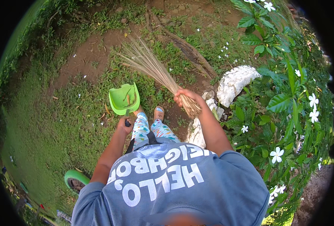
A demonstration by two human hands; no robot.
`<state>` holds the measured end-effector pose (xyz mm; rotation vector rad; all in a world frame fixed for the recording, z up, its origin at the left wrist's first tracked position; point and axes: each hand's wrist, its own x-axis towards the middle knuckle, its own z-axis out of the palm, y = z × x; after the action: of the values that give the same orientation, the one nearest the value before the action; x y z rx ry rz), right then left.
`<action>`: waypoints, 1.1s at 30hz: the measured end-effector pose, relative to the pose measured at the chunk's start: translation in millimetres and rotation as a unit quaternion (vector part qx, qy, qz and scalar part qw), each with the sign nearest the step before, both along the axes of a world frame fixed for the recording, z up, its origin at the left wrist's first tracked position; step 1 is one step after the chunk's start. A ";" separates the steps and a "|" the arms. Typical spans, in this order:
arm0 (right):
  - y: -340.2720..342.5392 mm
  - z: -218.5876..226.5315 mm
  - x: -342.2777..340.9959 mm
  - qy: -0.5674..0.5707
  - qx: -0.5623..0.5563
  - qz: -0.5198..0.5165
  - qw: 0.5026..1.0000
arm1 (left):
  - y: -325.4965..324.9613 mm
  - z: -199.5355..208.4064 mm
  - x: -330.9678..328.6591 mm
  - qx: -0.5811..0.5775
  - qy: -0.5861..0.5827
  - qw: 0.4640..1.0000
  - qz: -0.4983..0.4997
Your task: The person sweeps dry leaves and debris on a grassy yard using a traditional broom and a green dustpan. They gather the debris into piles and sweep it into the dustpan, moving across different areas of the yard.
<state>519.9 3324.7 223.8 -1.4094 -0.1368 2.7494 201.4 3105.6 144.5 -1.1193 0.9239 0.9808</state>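
Note:
My right hand (186, 96) is wrapped round a stick broom (157, 71) close to its bound butt end. The broom's thin tan bristles fan out toward the far left, over grass and bare soil. In my left hand (126, 124) is the dark handle of a bright green dustpan (118, 101), held in front of my left leg. A few brown leaves or pods (129, 98) lie inside the pan. The broom tips are beyond the dustpan and apart from it. Whether they touch the ground I cannot tell.
A thick root (185, 47) crosses the soil ahead. White-painted stones (234, 83) border a leafy bush (282, 101) with white flowers on my right. Fallen white blossoms (224, 49) dot the grass. A green-rimmed round object (75, 179) lies at lower left, beside my left arm.

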 end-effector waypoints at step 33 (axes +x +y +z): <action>-28.9 -21.9 -171.3 -0.126 -0.012 0.129 0.984 | -73.4 -14.9 -100.9 0.005 -0.042 0.989 0.139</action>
<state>348.6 3295.8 201.9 -1.8647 -0.3204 2.7589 100.4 3032.2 129.6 -1.2933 0.7053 1.1523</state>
